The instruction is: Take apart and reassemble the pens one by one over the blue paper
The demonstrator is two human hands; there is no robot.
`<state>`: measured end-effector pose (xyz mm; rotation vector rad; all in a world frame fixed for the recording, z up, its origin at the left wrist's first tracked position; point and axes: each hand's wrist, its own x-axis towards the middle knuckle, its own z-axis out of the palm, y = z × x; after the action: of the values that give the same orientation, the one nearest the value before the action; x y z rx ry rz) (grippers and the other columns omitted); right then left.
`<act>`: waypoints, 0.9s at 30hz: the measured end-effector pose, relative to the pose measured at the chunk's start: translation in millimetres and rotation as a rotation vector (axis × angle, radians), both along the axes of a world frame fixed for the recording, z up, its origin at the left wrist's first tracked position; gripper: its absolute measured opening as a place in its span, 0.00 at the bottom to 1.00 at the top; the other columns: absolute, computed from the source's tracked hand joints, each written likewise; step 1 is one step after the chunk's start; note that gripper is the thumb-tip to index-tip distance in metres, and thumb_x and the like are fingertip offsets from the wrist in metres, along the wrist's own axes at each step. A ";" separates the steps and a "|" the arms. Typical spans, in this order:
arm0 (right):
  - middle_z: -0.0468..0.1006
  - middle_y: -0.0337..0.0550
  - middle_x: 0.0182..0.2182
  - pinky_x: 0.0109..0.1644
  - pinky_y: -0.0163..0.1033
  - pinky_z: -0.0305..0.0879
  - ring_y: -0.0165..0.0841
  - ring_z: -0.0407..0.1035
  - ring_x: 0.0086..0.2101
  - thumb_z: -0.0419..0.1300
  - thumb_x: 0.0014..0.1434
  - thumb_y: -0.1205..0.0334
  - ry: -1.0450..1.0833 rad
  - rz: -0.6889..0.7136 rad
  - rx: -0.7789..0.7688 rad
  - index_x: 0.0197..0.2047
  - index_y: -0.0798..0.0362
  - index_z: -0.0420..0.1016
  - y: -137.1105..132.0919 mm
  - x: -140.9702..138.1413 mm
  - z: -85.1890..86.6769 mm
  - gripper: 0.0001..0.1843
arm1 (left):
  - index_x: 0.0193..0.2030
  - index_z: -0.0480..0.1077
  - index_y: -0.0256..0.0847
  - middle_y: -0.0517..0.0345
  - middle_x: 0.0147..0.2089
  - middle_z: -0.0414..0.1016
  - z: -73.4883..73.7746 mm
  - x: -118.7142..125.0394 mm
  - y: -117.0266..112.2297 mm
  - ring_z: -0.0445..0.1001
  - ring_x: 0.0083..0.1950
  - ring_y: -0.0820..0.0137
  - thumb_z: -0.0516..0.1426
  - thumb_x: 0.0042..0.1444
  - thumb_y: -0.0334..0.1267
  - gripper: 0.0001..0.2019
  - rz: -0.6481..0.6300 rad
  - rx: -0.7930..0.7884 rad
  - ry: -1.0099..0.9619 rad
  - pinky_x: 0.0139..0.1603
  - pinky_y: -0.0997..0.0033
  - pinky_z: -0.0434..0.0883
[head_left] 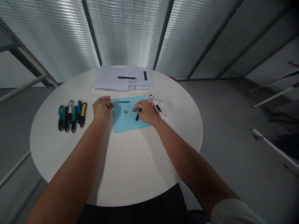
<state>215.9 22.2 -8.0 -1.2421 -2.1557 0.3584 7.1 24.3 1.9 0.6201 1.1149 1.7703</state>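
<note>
My left hand point(102, 109) rests at the left edge of a light blue sheet point(123, 124). Its fingers are loosely curled and apart, with nothing visible in them. Over the right half of the sheet, my right hand point(147, 111) has its fingers around a short dark pen barrel point(137, 117), whose upper end they partly cover. Between the hands lies a small metallic piece point(125, 111), too small to name. A thin dark ink refill point(123, 101) lies near the sheet's top edge. Just right of my right hand is a white and black pen point(155, 104).
Beside that pen lies a white pen-like piece point(162, 106). Several coloured click pens point(74, 119) stand in a row at the table's left. Stacked papers point(112, 79) with a black pen point(126, 77) on top lie at the back of the round white table point(130, 174).
</note>
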 end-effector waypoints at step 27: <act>0.74 0.42 0.38 0.59 0.48 0.52 0.37 0.65 0.43 0.47 0.50 0.76 0.013 0.015 0.005 0.35 0.49 0.69 -7.5 2.2 14.7 0.16 | 0.24 0.70 0.41 0.61 0.22 0.66 -1.6 -1.3 0.0 0.64 0.23 0.77 0.57 0.35 0.26 0.07 -0.014 0.009 0.018 0.25 0.75 0.65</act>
<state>218.1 14.7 6.8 -1.2179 -2.1548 0.3665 5.8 24.3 0.3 0.6484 1.1132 1.7619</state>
